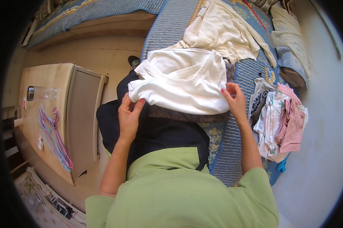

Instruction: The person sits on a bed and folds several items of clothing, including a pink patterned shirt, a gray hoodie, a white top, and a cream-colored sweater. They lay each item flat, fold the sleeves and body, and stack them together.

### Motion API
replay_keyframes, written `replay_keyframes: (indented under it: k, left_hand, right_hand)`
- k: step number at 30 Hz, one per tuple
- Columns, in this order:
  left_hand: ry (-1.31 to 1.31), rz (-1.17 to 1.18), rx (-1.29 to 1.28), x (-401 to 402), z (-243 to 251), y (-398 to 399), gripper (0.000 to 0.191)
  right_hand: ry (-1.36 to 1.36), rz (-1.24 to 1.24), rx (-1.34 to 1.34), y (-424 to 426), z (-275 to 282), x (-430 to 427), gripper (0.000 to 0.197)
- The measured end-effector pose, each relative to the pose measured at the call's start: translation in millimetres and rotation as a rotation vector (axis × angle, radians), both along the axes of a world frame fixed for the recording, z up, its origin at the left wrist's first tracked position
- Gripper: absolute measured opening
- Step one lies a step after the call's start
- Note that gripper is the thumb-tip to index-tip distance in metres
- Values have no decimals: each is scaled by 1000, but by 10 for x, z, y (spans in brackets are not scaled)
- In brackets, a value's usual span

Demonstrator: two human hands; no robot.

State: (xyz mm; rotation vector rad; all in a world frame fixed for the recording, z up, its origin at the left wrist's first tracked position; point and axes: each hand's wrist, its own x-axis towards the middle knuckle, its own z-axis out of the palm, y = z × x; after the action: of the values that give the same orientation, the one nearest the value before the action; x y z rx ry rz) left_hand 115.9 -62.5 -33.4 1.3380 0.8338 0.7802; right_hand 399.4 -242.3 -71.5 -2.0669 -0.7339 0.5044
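Note:
A white knit top (182, 82) lies across my lap, loosely folded, with its neckline band and creases facing up. My left hand (129, 115) grips its lower left corner between thumb and fingers. At the top's right edge is my right hand (235, 99), thumb and forefinger tips touching the cloth; whether they pinch it is unclear. Underneath, a dark brown patterned cloth (188, 116) shows along the near and right edges. Just beyond lies a cream waffle-knit garment (222, 31), spread out with one sleeve stretched to the right.
To the right, a pile of folded clothes (277, 122) rests on the blue quilted cover (231, 154). On the left stands a small wooden cabinet (60, 77) holding a clear bottle (44, 93) and several coloured hangers (53, 136). A red stick (255, 14) lies at the far right.

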Motion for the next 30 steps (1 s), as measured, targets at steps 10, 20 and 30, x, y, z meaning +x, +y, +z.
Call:
replay_keyframes:
  k: [10,20,30]
  left_hand:
    - [177,-88,-361,-255,-144,25,22]
    - [364,-110,-239,-499,-276,200,23]
    - [634,-21,-94,-379,-271,0,35]
  right_hand:
    - [353,337,-202,58,-71,-10,26]
    - [24,-54,-49,-220,159,389,36]
    - [68,143,-441,-454,30,-110,47]
